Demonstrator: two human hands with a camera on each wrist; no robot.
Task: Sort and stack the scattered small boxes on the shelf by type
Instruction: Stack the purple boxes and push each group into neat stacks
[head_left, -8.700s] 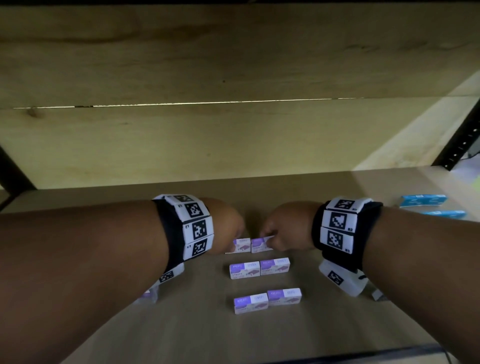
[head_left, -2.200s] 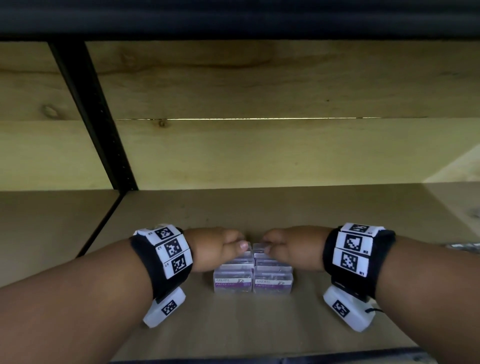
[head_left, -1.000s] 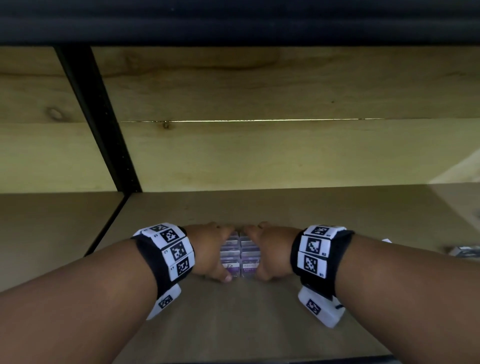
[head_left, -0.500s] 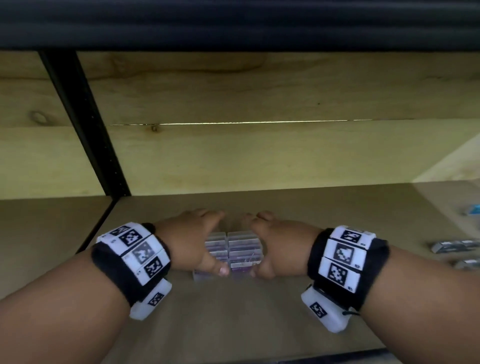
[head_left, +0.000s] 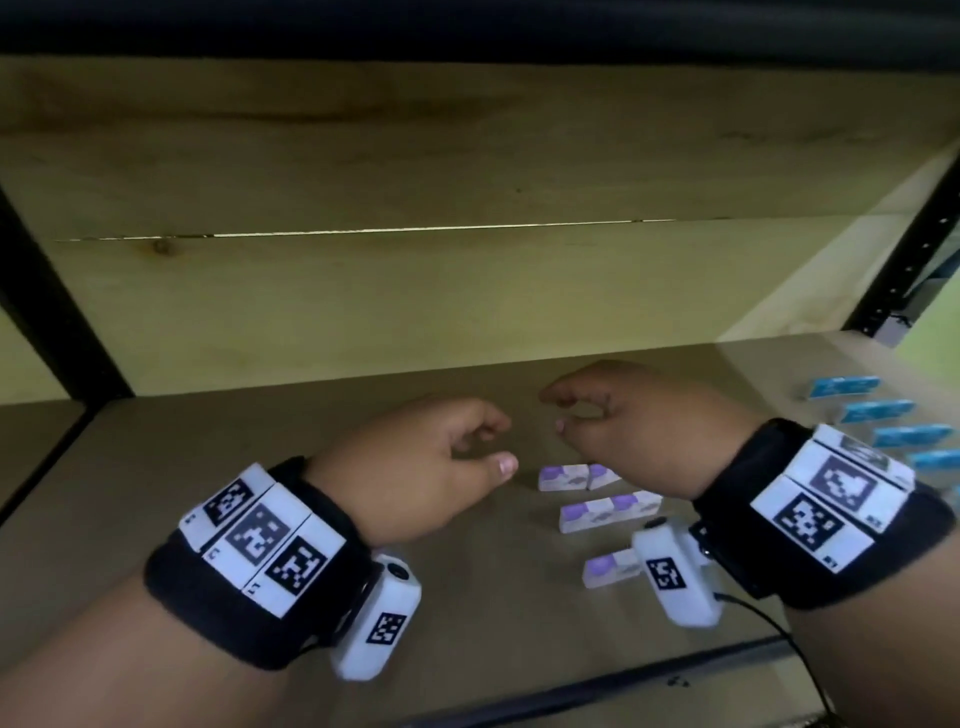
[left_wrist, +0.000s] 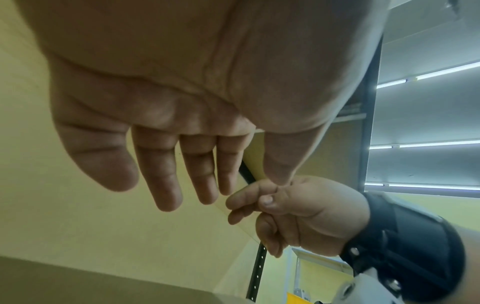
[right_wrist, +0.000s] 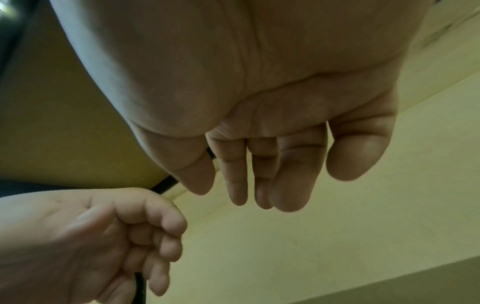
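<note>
Purple boxes lie on the shelf in short rows of pairs, running from just under the right hand toward the front edge, the nearest pair partly hidden behind the right wrist camera. Blue boxes sit in a column well off to the right, apart from the purple ones. Both hands hover above the shelf, close together but not touching. The left hand has its grip released, fingers loosely bent around nothing, as the left wrist view confirms. The right hand's grip is likewise empty, fingers hanging relaxed.

Risk from here lies mostly in the low clearance and the crowding. The right wrist camera and its cable hang just over the front pair; a careless sweep sideways would likely knock those boxes out of line or toward the shelf's front edge. The boxes look light and smooth, so squeezing a row from both ends could probably make the middle buckle upward and scatter. Reaching right for the blue boxes with the forearm low might drag purple ones along and mix the types.
</note>
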